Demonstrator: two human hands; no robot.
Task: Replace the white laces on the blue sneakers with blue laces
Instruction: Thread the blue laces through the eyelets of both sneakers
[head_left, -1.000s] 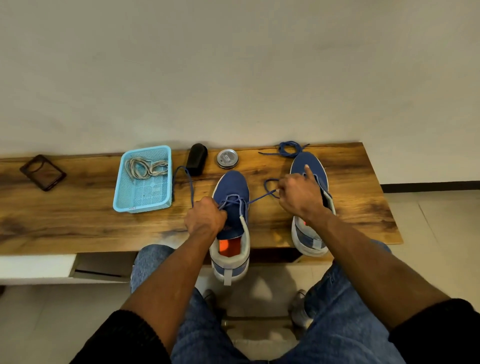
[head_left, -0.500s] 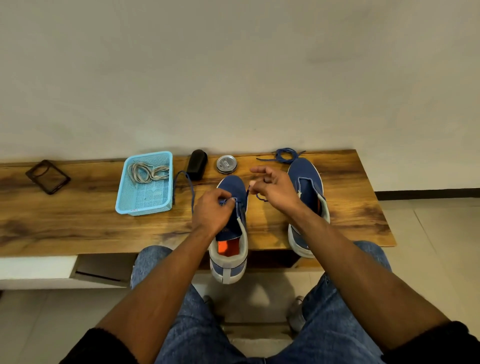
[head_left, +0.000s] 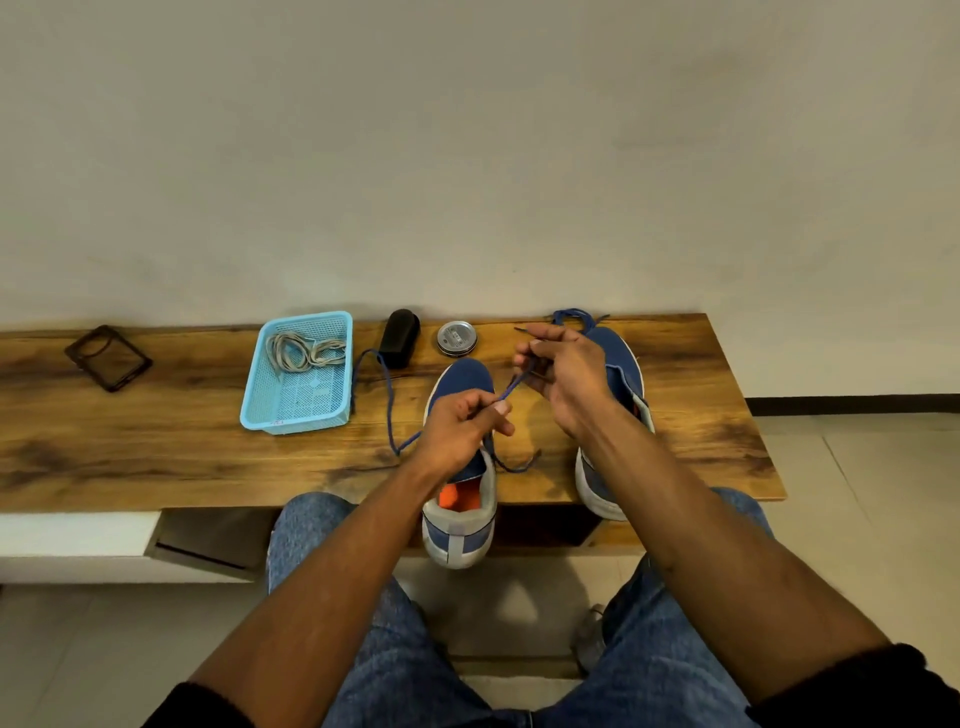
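Lace (head_left: 511, 387) limp, light (slipping easily); gripping near stiff tip; left hand (head_left: 460, 428), right hand (head_left: 563, 376) both pinching it

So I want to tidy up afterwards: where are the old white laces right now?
In the head view, the white laces lie bundled in the far end of the light blue basket, left of the sneakers on the wooden bench.
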